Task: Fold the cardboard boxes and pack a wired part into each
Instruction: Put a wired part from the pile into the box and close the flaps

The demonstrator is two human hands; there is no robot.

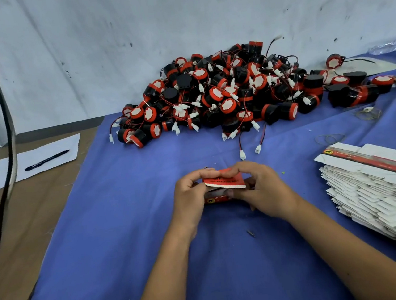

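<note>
A small red and white cardboard box is held between both hands above the blue cloth, its top flap bent over. My left hand grips its left end, fingers curled over the top. My right hand grips the right end, fingers on the flap. What is inside the box is hidden. A big pile of black and red wired parts with white connectors lies behind, against the wall. A slanting stack of flat unfolded boxes lies at the right.
The blue cloth covers the table. At the left lie a sheet of paper with a black pen, and black cables hang down. A plastic bottle lies at the far right. Rubber bands lie near the stack.
</note>
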